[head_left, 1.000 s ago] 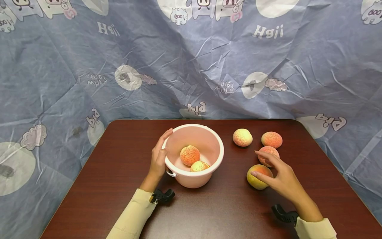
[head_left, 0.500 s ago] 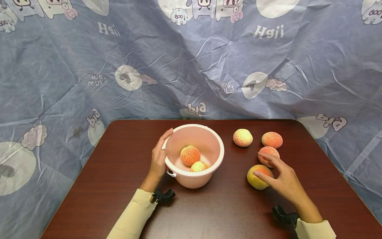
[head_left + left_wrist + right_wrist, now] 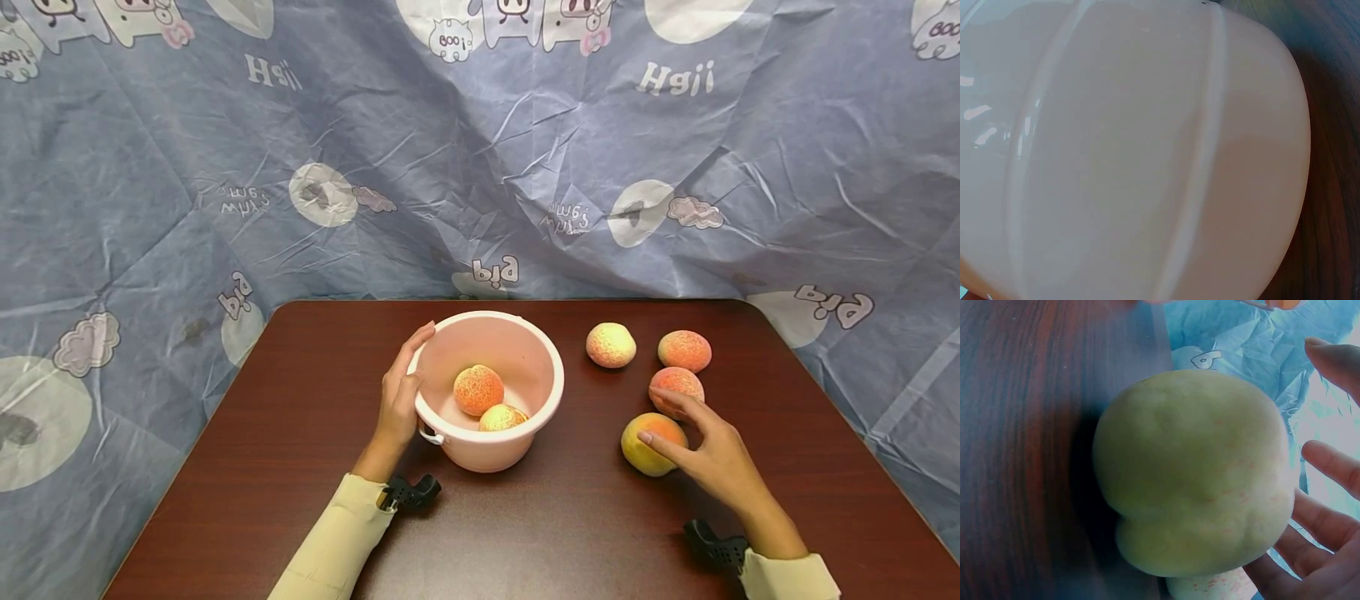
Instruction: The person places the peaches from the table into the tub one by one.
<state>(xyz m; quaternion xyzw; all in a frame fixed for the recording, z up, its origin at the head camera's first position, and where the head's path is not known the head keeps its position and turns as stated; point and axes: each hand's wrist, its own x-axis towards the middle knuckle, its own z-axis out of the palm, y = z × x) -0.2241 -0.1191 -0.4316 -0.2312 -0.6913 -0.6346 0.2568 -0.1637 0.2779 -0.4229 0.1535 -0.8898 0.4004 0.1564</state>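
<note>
A pink plastic bucket (image 3: 487, 454) stands left of the table's middle. My left hand (image 3: 396, 400) holds its left rim, thumb at the edge and fingers along the side. Inside lie an orange peach (image 3: 478, 390) and a paler peach (image 3: 501, 417), partly hidden by the near rim. My right hand (image 3: 708, 442) hovers with thumb and fingers spread at a yellow-orange peach (image 3: 649, 450). In the right wrist view this peach fills the middle, with fingers (image 3: 1329, 519) at its right side. Whether they touch it, I cannot tell. Just behind it is a pinkish peach (image 3: 677, 385).
Two more peaches, one red-orange (image 3: 684, 351) and one pale (image 3: 611, 345), lie farther back on the brown table (image 3: 315, 375). A blue patterned cloth (image 3: 450, 167) hangs behind the table. Each wrist carries a black camera mount (image 3: 411, 492).
My right hand has shifted very slightly, its fingertips a little lower and to the right. The left hand, bucket and peaches look unmoved.
</note>
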